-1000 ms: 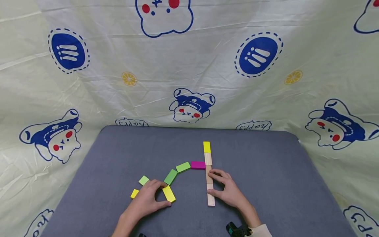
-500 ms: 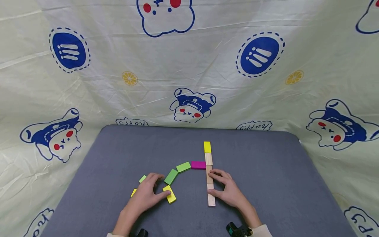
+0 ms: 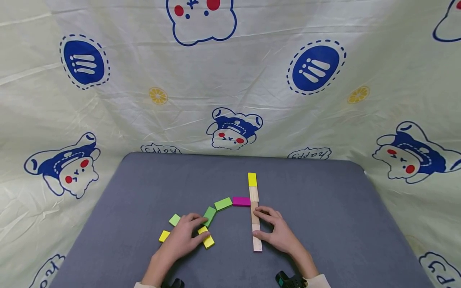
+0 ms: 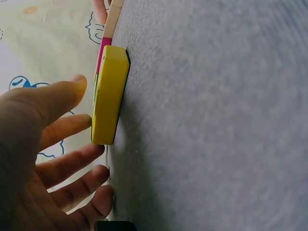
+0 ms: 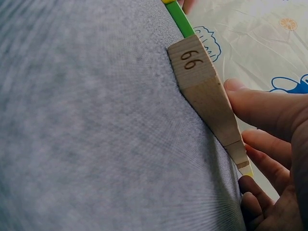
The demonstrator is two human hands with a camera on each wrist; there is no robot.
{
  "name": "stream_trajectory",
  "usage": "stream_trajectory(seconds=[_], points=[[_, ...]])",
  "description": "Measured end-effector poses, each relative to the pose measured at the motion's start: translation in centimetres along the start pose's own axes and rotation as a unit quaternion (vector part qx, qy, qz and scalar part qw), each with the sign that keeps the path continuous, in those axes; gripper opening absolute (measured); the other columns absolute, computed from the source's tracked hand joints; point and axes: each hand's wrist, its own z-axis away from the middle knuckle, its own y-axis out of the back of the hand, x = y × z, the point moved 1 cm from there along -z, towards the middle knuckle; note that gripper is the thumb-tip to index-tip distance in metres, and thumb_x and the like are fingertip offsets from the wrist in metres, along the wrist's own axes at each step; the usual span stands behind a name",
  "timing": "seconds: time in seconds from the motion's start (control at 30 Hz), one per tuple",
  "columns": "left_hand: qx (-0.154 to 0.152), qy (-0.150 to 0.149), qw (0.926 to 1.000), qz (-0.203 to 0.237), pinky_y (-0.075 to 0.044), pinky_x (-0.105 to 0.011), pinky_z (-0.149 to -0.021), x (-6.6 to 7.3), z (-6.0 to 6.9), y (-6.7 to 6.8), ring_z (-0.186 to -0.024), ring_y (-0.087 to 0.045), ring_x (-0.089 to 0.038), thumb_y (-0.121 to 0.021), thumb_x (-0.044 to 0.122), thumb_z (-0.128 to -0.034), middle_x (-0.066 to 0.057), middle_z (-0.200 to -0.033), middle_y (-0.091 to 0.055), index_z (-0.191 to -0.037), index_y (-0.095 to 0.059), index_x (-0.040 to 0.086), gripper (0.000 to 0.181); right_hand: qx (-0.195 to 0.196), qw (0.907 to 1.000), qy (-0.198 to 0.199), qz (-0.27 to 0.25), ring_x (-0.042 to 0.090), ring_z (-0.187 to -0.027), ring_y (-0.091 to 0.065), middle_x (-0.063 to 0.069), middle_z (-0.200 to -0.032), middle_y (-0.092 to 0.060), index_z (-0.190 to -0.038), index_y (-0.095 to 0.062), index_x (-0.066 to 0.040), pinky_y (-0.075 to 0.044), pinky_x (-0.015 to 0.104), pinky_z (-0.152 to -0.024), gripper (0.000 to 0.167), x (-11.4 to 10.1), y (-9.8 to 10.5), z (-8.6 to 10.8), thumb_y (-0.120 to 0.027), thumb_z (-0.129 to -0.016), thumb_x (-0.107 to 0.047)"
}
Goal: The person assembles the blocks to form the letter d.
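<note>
On the grey table, my left hand [image 3: 180,239] hovers around a yellow wooden block [image 3: 208,241]. Its index fingertip reaches the green block [image 3: 211,215] and its thumb lies over the yellow one. In the left wrist view, the thumb and fingers are spread beside the yellow block, gripping nothing. My right hand [image 3: 280,233] rests alongside a straight row of plain wood blocks [image 3: 257,245], thumb and fingertips against its edge. A plain block marked 66 [image 5: 197,72] shows in the right wrist view. A curve of a light green block [image 3: 223,203] and a magenta block [image 3: 241,201] joins that row.
Left of my left hand lie a loose light green block [image 3: 174,219] and a yellow block [image 3: 164,236], partly covered. Another yellow block [image 3: 252,179] tops the plain row. A printed cloth [image 3: 230,80] hangs behind the table [image 3: 324,200].
My left hand drew back from the yellow block, then its fingers moved right to the green block, whose near end has shifted slightly right. The right hand stays put.
</note>
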Motion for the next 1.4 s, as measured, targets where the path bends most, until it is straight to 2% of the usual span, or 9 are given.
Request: stream_trajectory(seconds=[0.17,0.4,0.53,0.67,0.93,1.4], points=[[0.002,-0.004,1.0000,-0.002,-0.052,-0.049,-0.095,0.2,0.0,-0.1,-0.110,-0.059,-0.024,-0.076,0.029,-0.0940,-0.005,-0.122,-0.065,-0.128,-0.072,0.013,0.038,0.001,1.0000,-0.003,-0.002,0.034,-0.139,-0.044,0.005,-0.147,-0.056,-0.138,-0.067,-0.011,-0.035,0.062,-0.114,0.066,0.0,0.1,0.0,-0.088,-0.080,-0.034],[0.026,0.006,0.9996,0.008,-0.051,-0.046,-0.099,-0.1,0.3,0.0,-0.114,-0.061,-0.024,-0.080,0.026,-0.0902,-0.004,-0.121,-0.067,-0.128,-0.069,0.008,0.043,-0.001,0.9999,-0.009,-0.004,0.033,-0.139,-0.044,0.005,-0.147,-0.056,-0.138,-0.067,-0.011,-0.035,0.062,-0.114,0.066,0.0,0.1,0.0,-0.088,-0.079,-0.035],[0.040,0.011,0.9990,0.016,-0.054,-0.037,-0.088,-0.2,0.6,0.4,-0.098,-0.064,-0.016,-0.083,0.021,-0.0861,0.001,-0.103,-0.066,-0.109,-0.071,0.011,0.028,-0.003,0.9998,-0.016,-0.006,0.033,-0.139,-0.044,0.004,-0.147,-0.056,-0.138,-0.067,-0.011,-0.035,0.062,-0.114,0.067,0.0,0.0,0.0,-0.088,-0.080,-0.036],[0.029,0.002,0.9993,0.022,-0.053,-0.028,-0.075,-0.1,0.9,0.6,-0.083,-0.061,-0.010,-0.085,0.015,-0.0833,0.006,-0.090,-0.064,-0.096,-0.071,0.014,0.019,0.000,0.9999,-0.013,0.000,0.034,-0.138,-0.045,0.005,-0.146,-0.057,-0.138,-0.067,-0.012,-0.036,0.063,-0.113,0.066,-0.1,0.0,0.1,-0.088,-0.080,-0.036],[0.019,-0.014,0.9993,0.028,-0.050,-0.025,-0.069,0.1,0.8,0.3,-0.077,-0.057,-0.006,-0.086,0.017,-0.0839,0.007,-0.087,-0.064,-0.095,-0.072,0.015,0.018,0.008,1.0000,-0.005,0.000,0.034,-0.136,-0.046,0.005,-0.145,-0.058,-0.137,-0.068,-0.011,-0.037,0.063,-0.111,0.065,-0.1,-0.1,0.1,-0.088,-0.080,-0.035],[0.027,-0.007,0.9990,0.034,-0.048,-0.024,-0.069,-0.1,1.1,0.3,-0.075,-0.055,-0.005,-0.085,0.023,-0.0852,0.007,-0.089,-0.064,-0.102,-0.073,0.014,0.022,0.009,0.9999,-0.004,-0.004,0.034,-0.137,-0.046,0.006,-0.145,-0.058,-0.137,-0.068,-0.011,-0.036,0.063,-0.112,0.065,0.0,-0.1,0.1,-0.089,-0.079,-0.032]])
